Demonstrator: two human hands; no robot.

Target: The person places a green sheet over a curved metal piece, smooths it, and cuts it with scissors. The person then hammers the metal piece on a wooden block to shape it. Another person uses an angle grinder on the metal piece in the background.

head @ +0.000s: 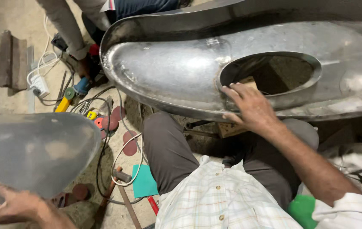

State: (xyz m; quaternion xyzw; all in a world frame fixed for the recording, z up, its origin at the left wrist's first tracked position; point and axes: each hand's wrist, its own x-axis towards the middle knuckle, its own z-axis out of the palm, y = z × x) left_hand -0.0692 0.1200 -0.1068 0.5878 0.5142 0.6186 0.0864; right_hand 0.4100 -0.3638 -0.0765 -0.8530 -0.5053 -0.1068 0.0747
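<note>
A large polished metal shell [181,72], long and rounded like a vehicle body panel, is being steadied above the lap of a seated person. Its long axis is running from the left to the right of the view, with the rounded end at the left. An oval opening [270,74] is cut into it right of centre.

The right hand [249,106] is being rested on the near rim of that opening, fingers spread and flat, not closed around anything. The shell is lying directly ahead of this hand and touching it, so this is the nearer hand.

The left hand [13,205] is being held low at the near left, its grip closed on the edge of a second, duller grey curved panel [36,150], well apart from the shell.

On the concrete floor [2,101] between the two panels, round reddish sanding discs [113,123], cables [117,165], a white power strip [39,85] and a yellow-handled tool [64,104] are lying. Another person's sleeve [66,29] is reaching down by the far left end of the shell.
</note>
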